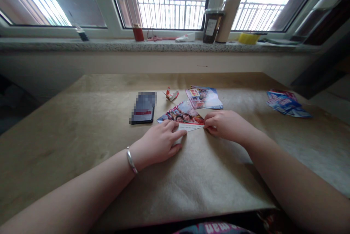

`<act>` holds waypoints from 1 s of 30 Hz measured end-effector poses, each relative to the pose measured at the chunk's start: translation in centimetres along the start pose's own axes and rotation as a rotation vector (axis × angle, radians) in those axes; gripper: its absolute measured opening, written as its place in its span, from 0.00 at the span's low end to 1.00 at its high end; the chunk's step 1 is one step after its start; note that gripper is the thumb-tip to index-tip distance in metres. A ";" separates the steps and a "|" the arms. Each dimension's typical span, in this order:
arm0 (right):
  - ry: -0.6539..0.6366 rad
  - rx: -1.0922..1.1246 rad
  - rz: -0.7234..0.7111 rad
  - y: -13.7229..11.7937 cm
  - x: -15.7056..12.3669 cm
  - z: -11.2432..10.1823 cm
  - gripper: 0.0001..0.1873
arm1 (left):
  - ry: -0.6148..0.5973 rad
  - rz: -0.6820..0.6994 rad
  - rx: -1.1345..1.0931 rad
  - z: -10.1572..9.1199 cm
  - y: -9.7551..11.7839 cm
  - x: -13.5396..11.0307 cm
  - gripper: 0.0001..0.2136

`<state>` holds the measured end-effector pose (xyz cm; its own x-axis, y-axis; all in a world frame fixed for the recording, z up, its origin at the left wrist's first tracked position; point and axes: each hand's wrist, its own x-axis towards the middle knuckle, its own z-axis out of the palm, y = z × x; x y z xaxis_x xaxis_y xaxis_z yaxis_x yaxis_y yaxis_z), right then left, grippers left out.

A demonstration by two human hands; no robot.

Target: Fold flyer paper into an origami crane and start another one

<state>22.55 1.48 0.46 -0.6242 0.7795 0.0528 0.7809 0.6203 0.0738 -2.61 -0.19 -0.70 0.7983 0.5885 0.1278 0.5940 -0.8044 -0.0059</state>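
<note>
A colourful printed flyer [187, 113] lies on the table between my hands, folded to a roughly triangular shape with a white strip of print along its near edge. My left hand [160, 141] rests on the flyer's near left side, fingers stretched out and pressing it to the table; a silver bangle is round that wrist. At the right corner of the flyer, my right hand [221, 124] has thumb and fingers pinched on the paper. Just behind it lie more printed flyers [209, 97]. A small folded paper piece [171, 95], red and white, stands behind the flyer.
A dark phone [143, 107] lies left of the flyer. Folded blue and red papers [287, 103] are at the far right of the brown-covered table [68, 135]. The windowsill [109, 45] holds a red container [138, 32], a dark lidded tub [212, 26] and a cardboard tube [232, 8].
</note>
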 end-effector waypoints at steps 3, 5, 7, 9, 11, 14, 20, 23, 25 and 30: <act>-0.014 -0.007 0.020 0.1 -0.1 -0.1 0.11 | -0.009 -0.002 0.002 0.0 0.0 0.0 0.16; -0.011 -0.025 0.035 0.1 -0.1 -0.2 0.11 | -0.016 -0.005 0.003 -0.1 0.1 0.0 0.16; -0.010 -0.041 0.042 0.1 -0.1 -0.3 0.11 | -0.016 -0.006 0.003 -0.2 0.1 0.0 0.16; -0.015 -0.050 0.049 0.2 -0.2 -0.4 0.11 | -0.012 -0.002 -0.001 -0.2 0.1 0.1 0.16; -0.020 -0.051 0.062 0.3 -0.2 -0.4 0.10 | -0.006 0.001 -0.004 -0.2 0.1 0.1 0.16; -0.032 -0.045 0.077 0.7 -0.3 -0.2 0.10 | -0.005 -0.003 0.000 -0.1 0.1 0.0 0.16; -0.036 -0.043 0.084 1.2 -0.5 -0.1 0.11 | -0.017 -0.009 0.010 -0.1 0.1 0.0 0.16; -0.039 -0.045 0.082 1.2 -0.5 -0.1 0.11 | -0.024 -0.008 0.011 -0.2 0.1 0.1 0.16; -0.033 -0.043 0.087 1.3 -0.6 0.1 0.11 | -0.027 -0.005 0.013 -0.2 0.1 0.1 0.17; -0.017 -0.010 0.107 1.3 -0.7 0.2 0.10 | -0.024 -0.005 0.015 -0.1 0.1 0.0 0.16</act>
<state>24.01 1.76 0.30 -0.5366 0.8427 0.0436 0.8427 0.5326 0.0782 -2.59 -0.24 -0.56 0.7973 0.5945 0.1045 0.5993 -0.8003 -0.0202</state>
